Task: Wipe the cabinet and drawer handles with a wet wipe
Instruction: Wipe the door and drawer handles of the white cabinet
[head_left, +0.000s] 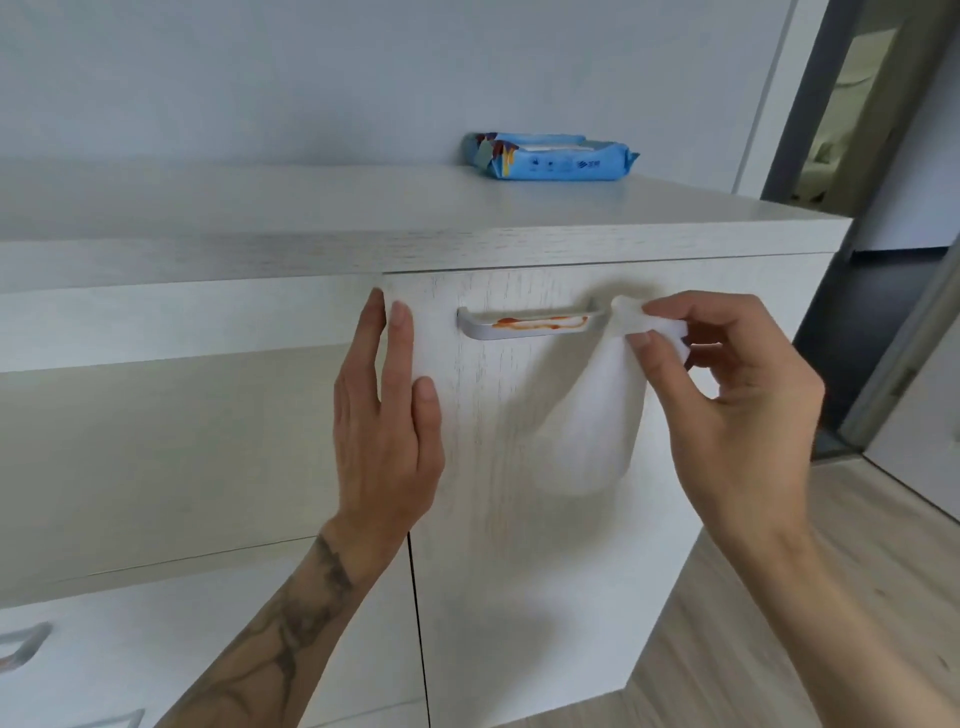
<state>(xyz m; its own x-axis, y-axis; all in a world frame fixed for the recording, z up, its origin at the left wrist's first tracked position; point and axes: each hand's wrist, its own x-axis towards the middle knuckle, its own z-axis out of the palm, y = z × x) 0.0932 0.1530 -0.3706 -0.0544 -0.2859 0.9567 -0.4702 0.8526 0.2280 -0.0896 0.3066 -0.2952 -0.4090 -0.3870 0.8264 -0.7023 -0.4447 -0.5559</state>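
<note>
The handle (530, 323) is smeared red, so wiping is judged not yet begun, the wipe (587, 426) being pinched by the right hand (737, 410) at its 3 o'clock, the left hand (387, 431) laid flat at 9 o'clock.

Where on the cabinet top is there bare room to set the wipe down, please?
The cabinet top is bare left of and in front of the wipes pack. Crowded: the stained handle, between the left hand and the right hand pinching the wet wipe.
</note>
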